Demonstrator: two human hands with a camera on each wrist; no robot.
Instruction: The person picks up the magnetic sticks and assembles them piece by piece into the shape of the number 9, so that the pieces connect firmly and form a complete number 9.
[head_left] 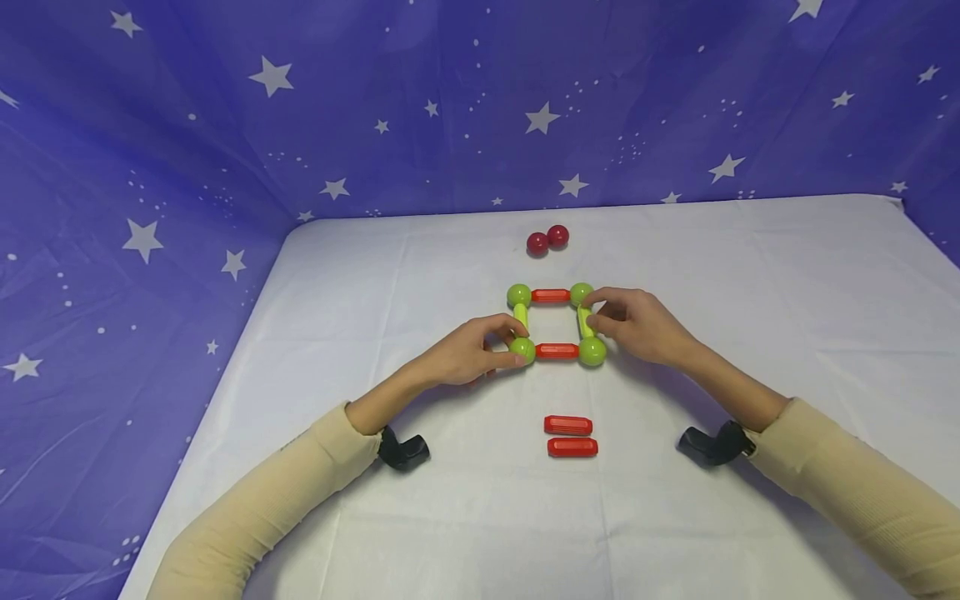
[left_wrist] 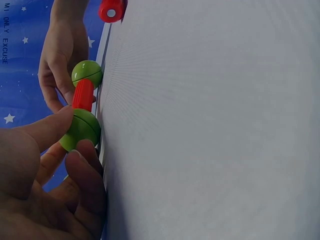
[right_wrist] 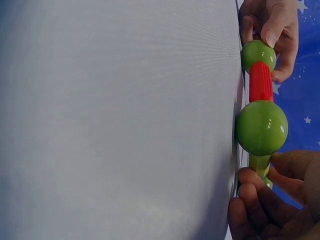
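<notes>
Two hands work a square of green balls and rods [head_left: 557, 351] lying flat near the middle of a white-clothed table [head_left: 787, 287], well in from its left and right edges. At the corner toward the table's near left, the left hand [head_left: 476, 350] holds a green ball [head_left: 521, 351] with thumb and fingers drawn in around it; the right hand [head_left: 637, 325] pinches the yellow-green rod [head_left: 586, 323] on the side facing the right edge, a finger reaching the far-right green ball [head_left: 581, 293]. The step in hand appears to be fitting or squaring up the four sides, though whether the pinched rod is fully seated cannot be told. The next move, by that reading, calls for bracing the left corner while the rod is lined up and pressed against its ball. Two red balls [head_left: 547, 240] sit side by side beyond the square, close to the table's far edge; two loose red rods [head_left: 571, 436] lie one behind the other on the near-edge side. No container shows: loose pieces and square alike lie straight on the cloth, before a starry blue backdrop [head_left: 480, 100].
</notes>
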